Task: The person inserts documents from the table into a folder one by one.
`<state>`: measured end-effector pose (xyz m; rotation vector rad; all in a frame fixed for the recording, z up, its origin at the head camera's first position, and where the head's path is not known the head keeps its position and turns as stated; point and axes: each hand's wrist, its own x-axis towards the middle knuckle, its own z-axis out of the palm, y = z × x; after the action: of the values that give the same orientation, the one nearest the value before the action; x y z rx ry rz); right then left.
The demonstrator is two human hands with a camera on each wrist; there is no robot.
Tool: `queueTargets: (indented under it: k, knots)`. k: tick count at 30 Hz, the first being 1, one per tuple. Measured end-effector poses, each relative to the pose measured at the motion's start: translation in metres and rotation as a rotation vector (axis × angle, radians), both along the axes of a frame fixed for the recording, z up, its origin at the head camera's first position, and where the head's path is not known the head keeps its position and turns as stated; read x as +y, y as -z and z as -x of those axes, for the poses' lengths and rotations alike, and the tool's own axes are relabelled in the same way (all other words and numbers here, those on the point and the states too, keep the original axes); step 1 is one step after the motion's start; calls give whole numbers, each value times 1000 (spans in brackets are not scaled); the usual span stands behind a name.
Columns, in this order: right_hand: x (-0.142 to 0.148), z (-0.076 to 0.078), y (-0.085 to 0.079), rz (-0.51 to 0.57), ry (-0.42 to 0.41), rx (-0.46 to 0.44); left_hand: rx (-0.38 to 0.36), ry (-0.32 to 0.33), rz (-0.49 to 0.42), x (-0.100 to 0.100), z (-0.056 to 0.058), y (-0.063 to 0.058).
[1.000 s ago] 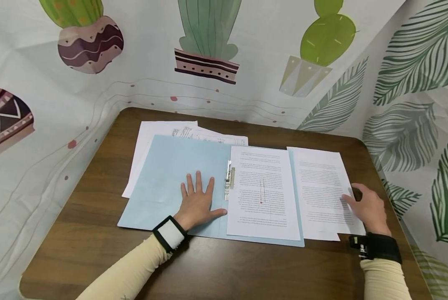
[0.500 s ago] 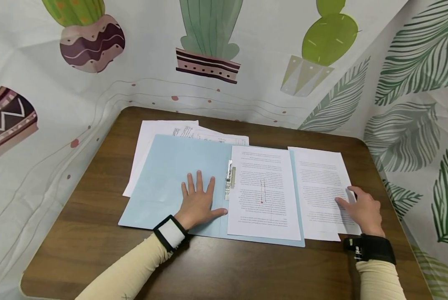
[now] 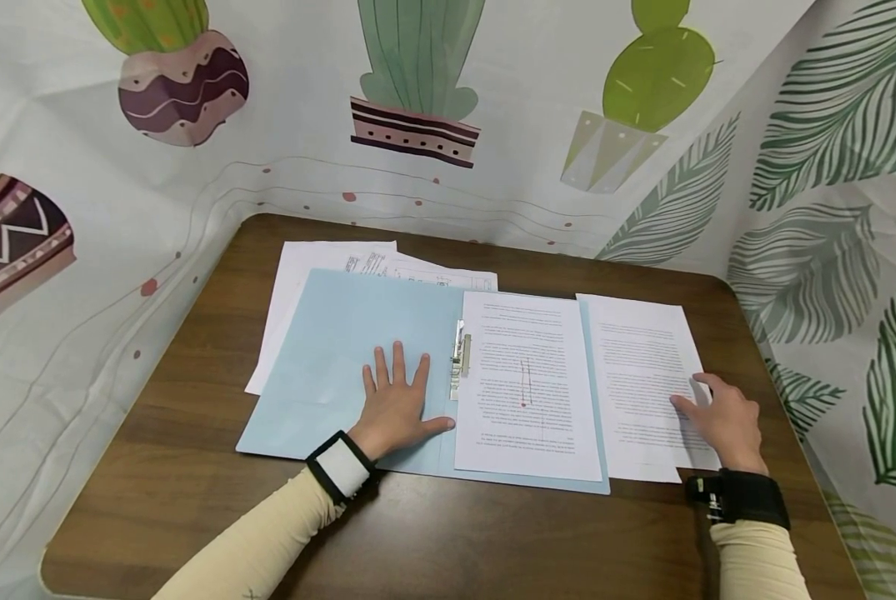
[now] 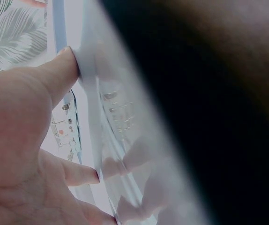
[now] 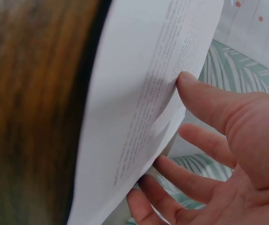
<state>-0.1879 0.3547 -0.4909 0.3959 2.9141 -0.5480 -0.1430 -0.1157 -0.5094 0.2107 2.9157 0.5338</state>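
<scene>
My left hand [image 3: 393, 412] lies with its fingers spread on the left cover of an open light-blue folder [image 3: 327, 350]. Its thumb reaches toward the metal clip [image 3: 460, 358] at the folder's spine. Printed sheets [image 3: 526, 383] lie on the folder's right side, beside the clip. More printed paper [image 3: 638, 375] sits to the right, partly beyond the folder's edge. There my right hand [image 3: 725, 421] holds the right edge of the top sheet [image 5: 139, 108], thumb on its printed face and fingers at its edge. The sheet bends slightly near the thumb.
Other loose papers [image 3: 282, 292] stick out from under the folder at its upper left. Everything lies on a brown wooden table [image 3: 448, 542] with rounded corners. A patterned cloth [image 3: 297, 100] with cacti and leaves hangs behind and beside it.
My right hand has shifted a little to the left, and the lower right corner of the sheet has come slightly left too. My left hand stays on the folder.
</scene>
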Motion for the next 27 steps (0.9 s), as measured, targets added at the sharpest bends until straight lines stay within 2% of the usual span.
queueTargets:
  k: [11, 17, 27]
  knots:
    - [-1, 1, 2, 15, 0, 50, 10, 5, 8, 0, 0, 0]
    - [-1, 2, 2, 49, 30, 63, 14, 7, 7, 0, 0, 2]
    - [4, 6, 6, 83, 82, 137, 1, 15, 27, 0, 2, 6]
